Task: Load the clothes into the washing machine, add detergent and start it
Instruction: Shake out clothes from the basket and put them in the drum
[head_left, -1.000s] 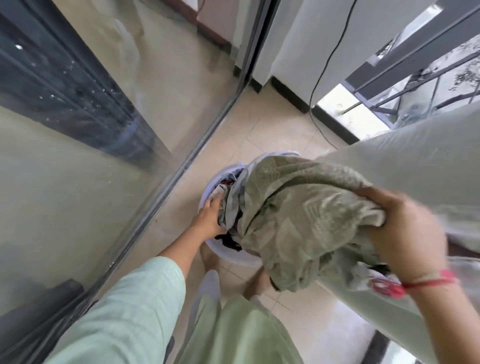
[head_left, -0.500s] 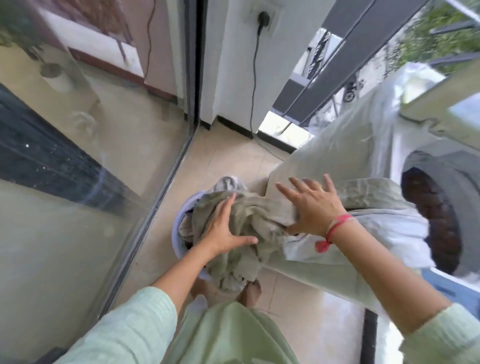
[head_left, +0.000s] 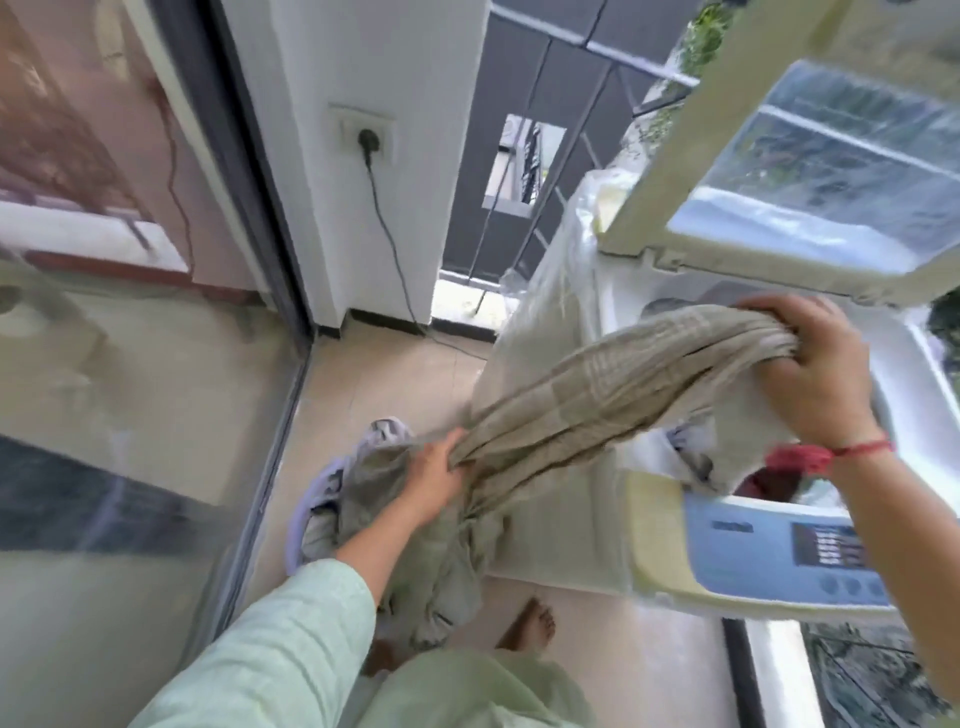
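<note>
A long olive-green checked cloth (head_left: 618, 395) stretches from the lavender laundry tub (head_left: 304, 512) on the floor up to the top-loading washing machine (head_left: 561, 322). My left hand (head_left: 434, 478) grips its lower part just above the tub. My right hand (head_left: 810, 364) clutches its upper end over the machine's open drum mouth, where white and red clothes (head_left: 727, 462) lie. The machine's lid (head_left: 810, 171) stands raised. Its blue control panel (head_left: 784, 548) faces me at the lower right.
A glass sliding door (head_left: 130, 415) runs along the left. A black power cord (head_left: 395, 249) hangs from a wall socket (head_left: 369, 140) and trails over the tiled floor. A balcony railing (head_left: 524, 171) stands behind the machine. My bare feet (head_left: 527, 629) stand beside the tub.
The view has swung up and right toward the machine. My right hand has carried the cloth's upper end from the machine's side over the drum opening; my left hand now grips the cloth above the tub.
</note>
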